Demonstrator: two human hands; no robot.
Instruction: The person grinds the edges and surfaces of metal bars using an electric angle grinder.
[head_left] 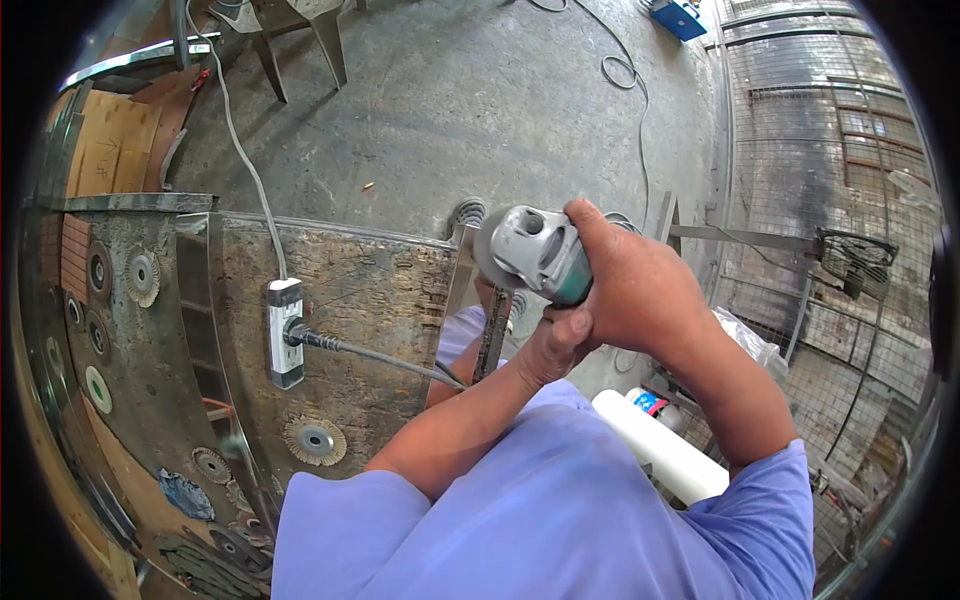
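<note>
An angle grinder [560, 262] with a grey metal head and a green body is in both hands in front of my chest. My right hand [640, 285] wraps round the body from the right, its thumb up along the head. Just below, my left hand [562, 345] is closed against the lower part of the body, its fingers partly hidden. The grinder's disc [487, 252] faces left, edge-on, near the top end of a shiny metal piece [463, 335] that mirrors the blue shirt. That piece stands along the right edge of a worn wooden bench top [370, 300].
On the bench lies a white power strip [285, 335] with a black plug [298, 332] in it. Wire brush wheels [315, 441] and discs lie to the left. A white cylinder [660, 450] stands at right, before wire mesh [800, 150]. Cables cross the concrete floor [450, 120].
</note>
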